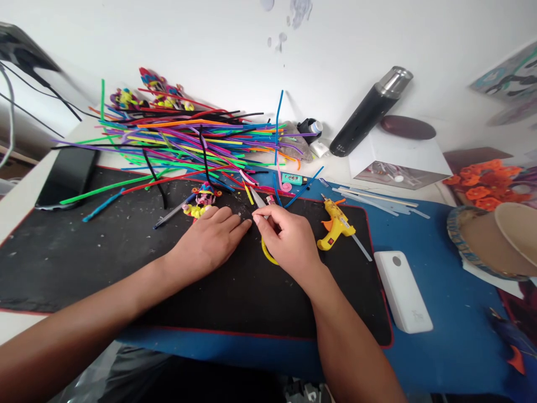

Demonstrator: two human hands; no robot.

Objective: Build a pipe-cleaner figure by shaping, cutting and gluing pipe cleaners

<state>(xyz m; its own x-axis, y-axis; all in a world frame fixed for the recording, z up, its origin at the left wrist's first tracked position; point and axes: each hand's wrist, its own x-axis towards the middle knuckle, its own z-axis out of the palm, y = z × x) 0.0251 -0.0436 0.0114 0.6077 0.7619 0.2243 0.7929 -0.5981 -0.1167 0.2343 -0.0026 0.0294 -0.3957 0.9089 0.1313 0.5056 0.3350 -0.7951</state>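
Note:
My left hand [210,242] lies flat on the black mat [104,252], fingers stretched toward the middle, holding nothing. My right hand [289,238] is closed round yellow-handled scissors [260,202]; the blades point up-left and a yellow handle loop [267,253] shows under my palm. My two hands' fingertips almost meet near the blades. Just beyond my left hand sits a small colourful pipe-cleaner figure [202,200]. A big heap of coloured pipe cleaners [188,143] spreads across the back of the mat.
A yellow glue gun [335,226] lies right of my right hand, glue sticks [377,198] behind it. A white power bank [403,290], a black flask [369,112], a white box [398,162], a dark phone [67,176] and orange flowers [482,182] surround the mat.

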